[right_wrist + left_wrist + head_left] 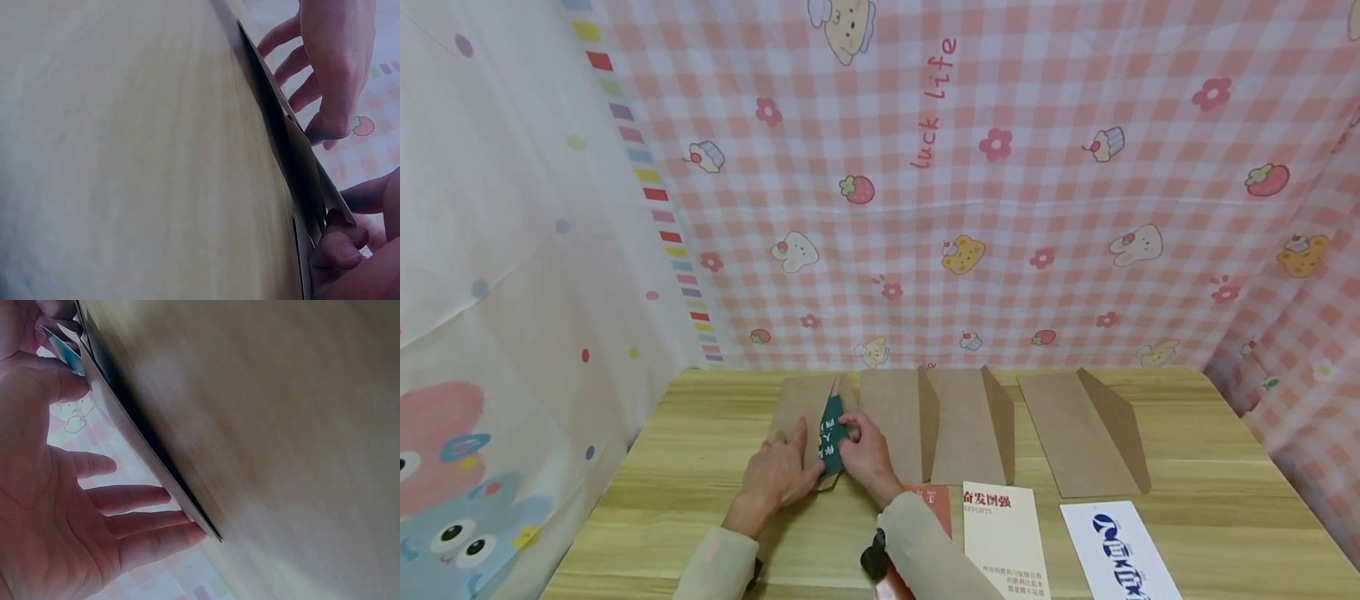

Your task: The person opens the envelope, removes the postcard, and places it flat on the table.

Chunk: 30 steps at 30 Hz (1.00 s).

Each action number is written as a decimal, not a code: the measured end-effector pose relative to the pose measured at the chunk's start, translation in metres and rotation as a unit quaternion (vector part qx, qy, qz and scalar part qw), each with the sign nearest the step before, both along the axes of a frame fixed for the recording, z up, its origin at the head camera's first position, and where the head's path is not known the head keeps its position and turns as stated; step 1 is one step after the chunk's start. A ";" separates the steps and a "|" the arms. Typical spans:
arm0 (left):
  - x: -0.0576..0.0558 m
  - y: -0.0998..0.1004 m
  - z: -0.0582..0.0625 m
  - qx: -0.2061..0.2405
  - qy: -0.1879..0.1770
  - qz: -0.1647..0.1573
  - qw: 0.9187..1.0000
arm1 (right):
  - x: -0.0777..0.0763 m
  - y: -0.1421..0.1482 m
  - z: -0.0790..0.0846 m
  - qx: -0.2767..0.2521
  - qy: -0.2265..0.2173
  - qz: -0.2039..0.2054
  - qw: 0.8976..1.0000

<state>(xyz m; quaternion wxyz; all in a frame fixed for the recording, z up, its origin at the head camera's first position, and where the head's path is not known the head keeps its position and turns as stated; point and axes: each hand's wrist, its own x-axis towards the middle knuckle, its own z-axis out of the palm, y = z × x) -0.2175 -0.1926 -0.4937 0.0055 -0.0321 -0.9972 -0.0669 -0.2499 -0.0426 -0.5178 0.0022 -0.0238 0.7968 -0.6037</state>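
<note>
A dark green card [832, 437] with white characters lies partly inside the leftmost brown paper envelope [801, 400], whose flap is unfolded to the right. My right hand [868, 457] pinches the card by its right edge. Spread over the envelope's front, my left hand [778, 473] presses it with straight fingers, thumb beside the card. From the left wrist view, the left fingertips [159, 540] touch the envelope near its edge, and a corner of the card [67, 355] shows beyond the thumb. How deep the card sits is hidden by the envelope.
Further brown envelopes with unfolded flaps lie rightward: two close together [887, 417] [958, 425], another [1067, 433] apart. Nearer the front are a red card [936, 508], partly under the right forearm, a cream card [1003, 537] and a white card [1108, 533]. A checked cloth [962, 233] hangs behind the wooden table [670, 467].
</note>
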 end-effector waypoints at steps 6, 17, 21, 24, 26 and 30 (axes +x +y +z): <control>0.000 0.000 -0.001 0.000 0.003 -0.002 1.000 | 0.000 0.000 -0.001 -0.003 0.014 0.002 1.000; 0.001 0.000 0.002 0.002 0.005 -0.005 1.000 | -0.001 0.000 -0.002 0.002 0.009 0.004 1.000; 0.001 0.000 0.002 0.002 0.003 -0.004 1.000 | 0.000 0.000 -0.002 0.001 0.010 0.003 1.000; 0.000 0.000 0.002 0.002 -0.001 -0.003 1.000 | -0.001 0.000 -0.003 -0.001 0.006 0.003 1.000; 0.000 -0.001 0.001 0.003 -0.003 -0.001 1.000 | -0.001 0.000 -0.003 -0.002 0.001 0.002 1.000; 0.000 -0.001 0.001 0.004 -0.006 -0.001 1.000 | 0.000 -0.001 -0.002 -0.005 -0.009 0.000 1.000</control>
